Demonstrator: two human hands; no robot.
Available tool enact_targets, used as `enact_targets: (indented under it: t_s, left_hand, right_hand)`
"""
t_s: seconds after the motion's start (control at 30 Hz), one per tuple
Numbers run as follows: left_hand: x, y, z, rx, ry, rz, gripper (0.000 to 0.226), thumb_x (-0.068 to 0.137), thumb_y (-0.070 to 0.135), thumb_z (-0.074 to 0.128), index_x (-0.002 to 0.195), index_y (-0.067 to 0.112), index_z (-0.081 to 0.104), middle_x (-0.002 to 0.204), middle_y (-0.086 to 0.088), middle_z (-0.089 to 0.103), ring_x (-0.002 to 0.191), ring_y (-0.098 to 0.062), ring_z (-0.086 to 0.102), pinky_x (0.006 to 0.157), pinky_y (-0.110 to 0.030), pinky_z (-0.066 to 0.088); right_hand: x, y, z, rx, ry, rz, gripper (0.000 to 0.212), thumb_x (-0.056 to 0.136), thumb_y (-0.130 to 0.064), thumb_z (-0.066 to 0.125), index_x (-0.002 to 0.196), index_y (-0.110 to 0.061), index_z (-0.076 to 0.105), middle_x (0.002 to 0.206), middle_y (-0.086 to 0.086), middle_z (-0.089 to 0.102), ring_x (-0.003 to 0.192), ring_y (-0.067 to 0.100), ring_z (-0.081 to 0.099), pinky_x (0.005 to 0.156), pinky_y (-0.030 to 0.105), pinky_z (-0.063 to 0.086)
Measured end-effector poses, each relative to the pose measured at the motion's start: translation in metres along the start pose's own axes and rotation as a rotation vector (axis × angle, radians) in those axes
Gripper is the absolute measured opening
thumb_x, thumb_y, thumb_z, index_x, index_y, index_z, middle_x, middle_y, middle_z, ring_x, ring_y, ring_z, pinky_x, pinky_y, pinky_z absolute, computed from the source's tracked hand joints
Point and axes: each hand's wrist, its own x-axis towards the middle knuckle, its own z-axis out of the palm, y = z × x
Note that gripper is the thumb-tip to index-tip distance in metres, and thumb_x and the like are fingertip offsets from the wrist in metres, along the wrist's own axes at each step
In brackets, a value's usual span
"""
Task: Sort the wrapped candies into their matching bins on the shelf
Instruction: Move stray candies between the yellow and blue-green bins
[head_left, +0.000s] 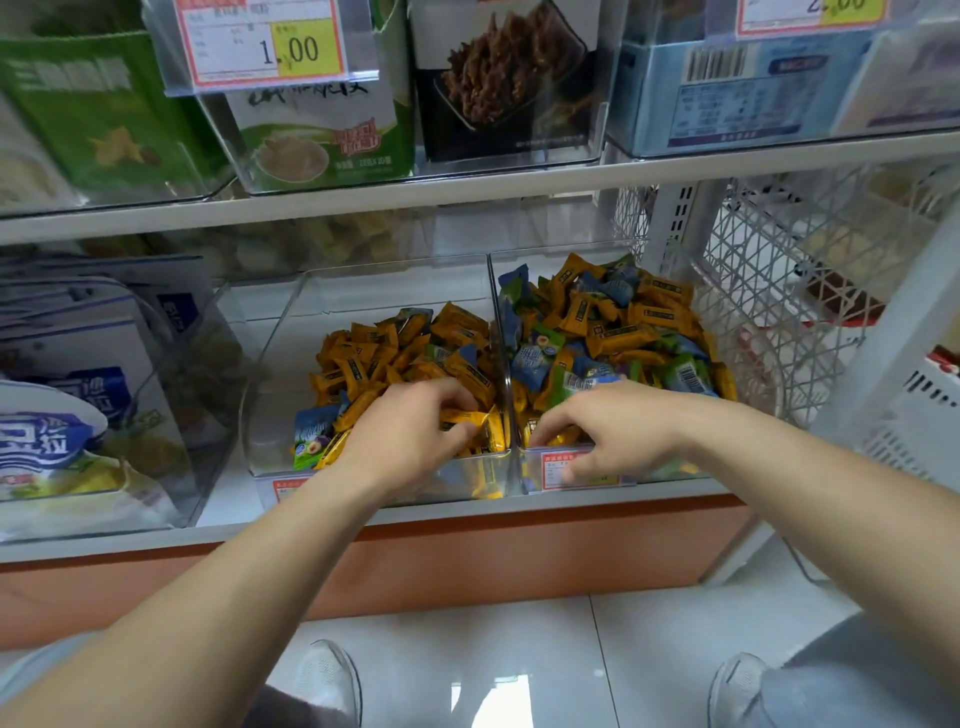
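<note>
Forearms reach over shelf (519, 504). Left hand (410, 434) pinches orange candy (467, 418) in left bin (296, 348); right hand (608, 434) digs curled into mixed right bin (550, 260), grip unclear. Mid-sort; next likely needs carrying strays across divider (501, 338).

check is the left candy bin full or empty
Partly full: orange candies heap in the left bin toward its front right; its back-left floor is bare.

Left forearm (223, 587) and right forearm (810, 483) bare to the frame edge, left hand (410, 434) and right hand (621, 431) bare, pale grey knit-mesh trainers with white soles, left shoe (326, 675), right shoe (736, 687), faded blue-grey trousers (862, 675) over the right knee
</note>
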Motion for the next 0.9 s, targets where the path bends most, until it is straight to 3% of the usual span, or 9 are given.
enact_targets:
  t_s: [0.13,0.27,0.4,0.5,0.6,0.77,0.9]
  left_hand:
    - [-0.003,0.006,0.002,-0.059,0.022,-0.013,0.021,0.089,0.036,0.069,0.11,0.033,0.069,0.105,0.016,0.069,0.097,-0.007,0.061,0.083,-0.029,0.052]
    - [-0.006,0.009,0.004,-0.102,0.019,-0.016,0.021,0.088,0.035,0.07,0.109,0.034,0.069,0.103,0.016,0.069,0.094,-0.006,0.062,0.083,-0.03,0.052]
    - [-0.006,0.009,0.004,-0.096,0.01,-0.011,0.022,0.089,0.035,0.07,0.11,0.033,0.069,0.105,0.015,0.068,0.097,-0.007,0.061,0.084,-0.03,0.052]
    - [-0.007,0.011,0.006,-0.084,0.013,0.0,0.021,0.089,0.036,0.068,0.109,0.033,0.07,0.105,0.014,0.068,0.095,-0.008,0.061,0.082,-0.031,0.052]
    - [-0.01,0.013,0.008,-0.088,0.016,0.025,0.017,0.09,0.038,0.065,0.105,0.035,0.071,0.102,0.013,0.066,0.094,-0.01,0.06,0.08,-0.033,0.051]
    - [-0.014,0.012,0.008,-0.096,-0.004,0.061,0.016,0.092,0.039,0.061,0.103,0.034,0.072,0.103,0.011,0.064,0.096,-0.009,0.058,0.081,-0.033,0.05]
    - [-0.012,0.012,0.004,-0.105,-0.033,0.065,0.017,0.092,0.039,0.062,0.103,0.033,0.073,0.105,0.012,0.067,0.096,-0.007,0.059,0.081,-0.026,0.048]
  right_hand:
    - [0.004,0.0,0.004,0.142,0.027,-0.005,0.035,0.081,-0.034,0.076,0.109,-0.044,0.058,0.109,-0.016,0.064,0.09,0.007,0.062,0.076,0.031,0.053]
    - [0.0,0.004,0.002,0.282,0.113,-0.026,0.036,0.077,-0.037,0.081,0.105,-0.04,0.059,0.103,-0.024,0.058,0.087,-0.01,0.056,0.067,0.009,0.043]
    - [0.005,-0.003,0.011,0.091,-0.011,0.008,0.044,0.081,-0.051,0.071,0.118,-0.039,0.05,0.11,-0.015,0.06,0.092,0.007,0.058,0.079,0.029,0.05]
    - [0.01,-0.007,0.015,0.103,-0.042,0.016,0.045,0.082,-0.047,0.071,0.118,-0.031,0.052,0.109,-0.01,0.061,0.095,0.013,0.059,0.083,0.035,0.051]
    - [0.009,-0.004,0.013,0.18,-0.007,-0.009,0.031,0.085,-0.04,0.071,0.111,-0.032,0.056,0.1,-0.014,0.06,0.09,0.01,0.058,0.074,0.025,0.047]
    - [0.004,0.001,0.006,0.365,0.08,-0.061,0.023,0.086,-0.03,0.074,0.104,-0.033,0.061,0.089,-0.04,0.056,0.077,-0.016,0.054,0.065,0.005,0.039]
    - [0.002,0.005,0.004,0.444,0.073,-0.062,0.023,0.087,-0.026,0.075,0.107,-0.032,0.066,0.089,-0.02,0.06,0.073,-0.01,0.056,0.063,0.009,0.042]
